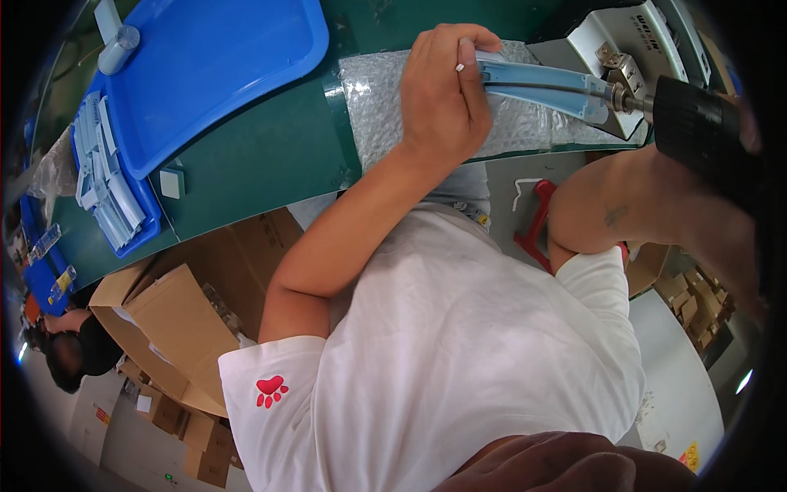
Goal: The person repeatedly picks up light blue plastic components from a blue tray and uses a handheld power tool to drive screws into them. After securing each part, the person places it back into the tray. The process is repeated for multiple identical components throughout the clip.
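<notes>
My left hand (pixel 443 94) is closed around one end of a long, light-blue plastic housing (pixel 537 84) over the bubble wrap. A small white bit (pixel 460 68) shows at its fingers; whether it is held is unclear. From the right, the metal shaft of a black power screwdriver (pixel 697 123) meets the housing's other end. My right hand (pixel 749 135) is at the screwdriver's body by the dark picture rim, its fingers mostly hidden.
Bubble wrap (pixel 369 107) lies on the green table (pixel 270 156). A white metal box (pixel 602 49) stands behind the screwdriver. At left are a large blue tray (pixel 221 74), a smaller tray of light-blue parts (pixel 106 176) and a small pale block (pixel 172 184). Cardboard boxes (pixel 180 328) stand below the table.
</notes>
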A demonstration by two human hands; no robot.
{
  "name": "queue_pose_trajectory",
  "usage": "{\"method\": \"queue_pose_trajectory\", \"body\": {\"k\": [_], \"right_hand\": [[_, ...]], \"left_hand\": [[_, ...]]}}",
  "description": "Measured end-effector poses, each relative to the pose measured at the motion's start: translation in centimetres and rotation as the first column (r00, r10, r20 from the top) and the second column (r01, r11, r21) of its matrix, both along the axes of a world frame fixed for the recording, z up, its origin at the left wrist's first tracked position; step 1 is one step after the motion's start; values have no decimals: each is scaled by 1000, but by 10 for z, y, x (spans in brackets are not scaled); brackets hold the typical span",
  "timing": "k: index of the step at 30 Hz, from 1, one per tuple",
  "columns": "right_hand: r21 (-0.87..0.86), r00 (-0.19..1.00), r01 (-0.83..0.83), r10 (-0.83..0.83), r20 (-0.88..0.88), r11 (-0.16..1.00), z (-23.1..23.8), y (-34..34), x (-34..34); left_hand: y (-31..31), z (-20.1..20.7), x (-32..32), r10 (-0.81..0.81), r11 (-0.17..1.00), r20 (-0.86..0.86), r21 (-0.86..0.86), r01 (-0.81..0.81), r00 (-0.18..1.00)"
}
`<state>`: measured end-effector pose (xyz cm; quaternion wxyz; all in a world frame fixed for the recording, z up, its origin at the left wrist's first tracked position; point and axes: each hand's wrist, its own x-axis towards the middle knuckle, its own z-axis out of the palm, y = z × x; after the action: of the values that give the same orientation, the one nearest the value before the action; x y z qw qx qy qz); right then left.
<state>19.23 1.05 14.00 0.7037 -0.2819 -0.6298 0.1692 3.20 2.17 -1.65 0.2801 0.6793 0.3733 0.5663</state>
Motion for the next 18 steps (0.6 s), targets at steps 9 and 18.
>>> {"method": "queue_pose_trajectory", "body": {"k": [9,18], "right_hand": [[15,999,-4,4,-37,1000,-4,-2,-10],[-19,979,130,-132,-158,991,-1,-11,-10]], "left_hand": [[-5,2,-2,19,999,-33,-41,-20,999],[-3,4,2,7,999,3,-52,-6,1000]]}}
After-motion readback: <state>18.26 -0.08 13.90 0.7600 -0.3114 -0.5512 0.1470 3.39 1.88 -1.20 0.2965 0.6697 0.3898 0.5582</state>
